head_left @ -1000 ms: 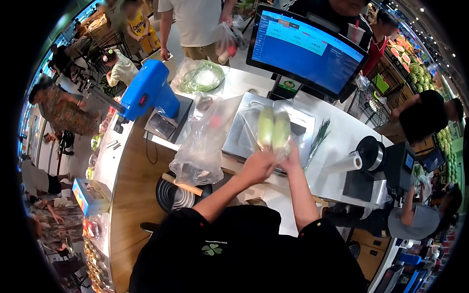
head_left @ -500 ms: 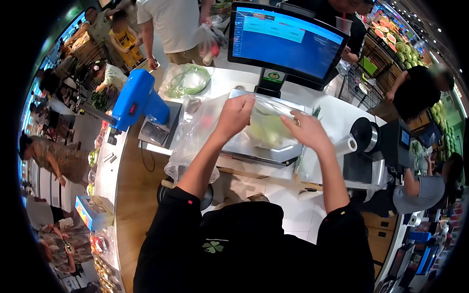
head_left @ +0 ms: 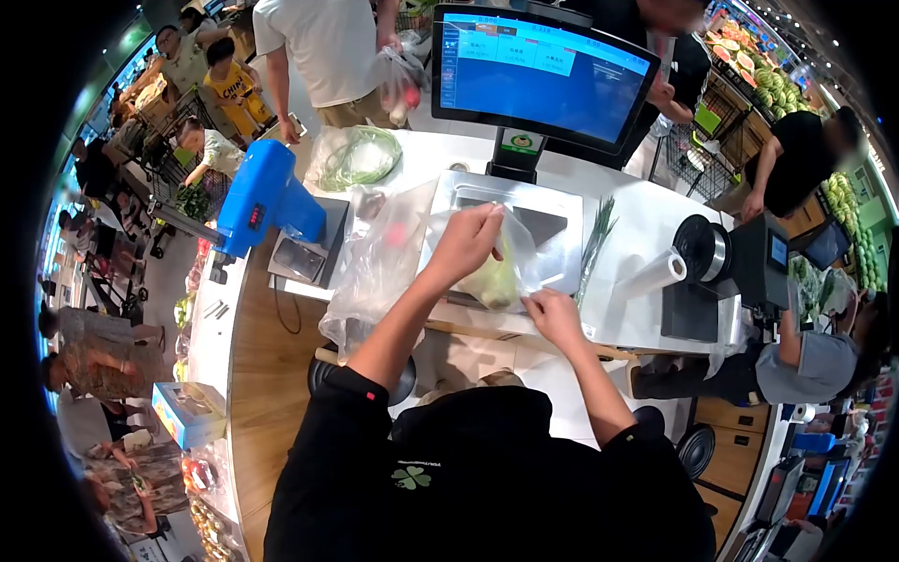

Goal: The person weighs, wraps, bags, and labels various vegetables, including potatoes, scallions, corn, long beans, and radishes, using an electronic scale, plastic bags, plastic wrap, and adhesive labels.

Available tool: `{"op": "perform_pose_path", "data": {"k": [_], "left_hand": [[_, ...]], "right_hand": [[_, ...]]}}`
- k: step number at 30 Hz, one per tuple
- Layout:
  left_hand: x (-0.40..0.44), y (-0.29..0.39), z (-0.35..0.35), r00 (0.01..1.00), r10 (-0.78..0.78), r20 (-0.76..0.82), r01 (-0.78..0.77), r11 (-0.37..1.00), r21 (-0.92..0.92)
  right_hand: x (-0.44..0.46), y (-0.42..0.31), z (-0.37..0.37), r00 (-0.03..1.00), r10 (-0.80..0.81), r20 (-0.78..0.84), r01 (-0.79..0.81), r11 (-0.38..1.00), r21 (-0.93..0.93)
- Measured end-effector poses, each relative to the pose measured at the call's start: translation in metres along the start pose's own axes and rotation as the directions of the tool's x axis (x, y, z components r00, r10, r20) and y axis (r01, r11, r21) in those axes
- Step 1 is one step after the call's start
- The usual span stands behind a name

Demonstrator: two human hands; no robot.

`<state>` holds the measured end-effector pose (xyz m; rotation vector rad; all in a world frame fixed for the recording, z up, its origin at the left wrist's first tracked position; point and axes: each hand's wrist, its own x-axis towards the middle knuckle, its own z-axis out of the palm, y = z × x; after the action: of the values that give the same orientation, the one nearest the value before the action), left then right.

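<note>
A clear plastic bag with a pale green vegetable inside hangs over the front of the metal weighing scale. My left hand is closed on the gathered upper part of this bag. Lower down on the right, my right hand pinches the bag's corner. To the left of my left forearm lies a larger translucent plastic bag, with something red showing through. A bunch of thin green stalks rests along the scale's right side.
A screen stands behind the scale. Bagged coiled greens lie at the back left, near a blue device. On the right are a plastic roll and a black spool. People stand beyond the counter.
The bag with the pale green vegetable has turned more upright and come nearer. My right hand has moved down and left from above the scale to the bag's corner; my left hand is slightly lower.
</note>
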<state>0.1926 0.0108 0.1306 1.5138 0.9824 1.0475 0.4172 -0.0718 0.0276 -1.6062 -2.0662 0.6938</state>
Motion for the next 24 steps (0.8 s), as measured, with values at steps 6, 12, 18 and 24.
{"op": "perform_pose_path", "data": {"k": [6,12,18,24], "left_hand": [[-0.017,-0.026,-0.023,0.984,0.162,-0.078,-0.137,0.956,0.260],[-0.079,-0.053,-0.006,0.927,-0.036,0.373,-0.041,0.979,0.198],[-0.065,-0.080,-0.006,0.937,0.230,0.263,-0.349,0.582,0.735],[-0.014,-0.127,0.027,0.771,0.234,0.592,-0.637,0.257,0.727]], "right_hand": [[0.007,-0.003,-0.015,0.912,0.117,-0.393,0.055,0.915,0.399],[-0.007,0.049,-0.041,0.963,0.173,-0.207,-0.083,0.921,0.381],[-0.011,-0.009,-0.046,0.882,-0.330,-0.336,0.227,0.923,-0.311],[0.018,0.026,0.025,0.911,-0.300,-0.282,0.263,0.951,-0.164]]}}
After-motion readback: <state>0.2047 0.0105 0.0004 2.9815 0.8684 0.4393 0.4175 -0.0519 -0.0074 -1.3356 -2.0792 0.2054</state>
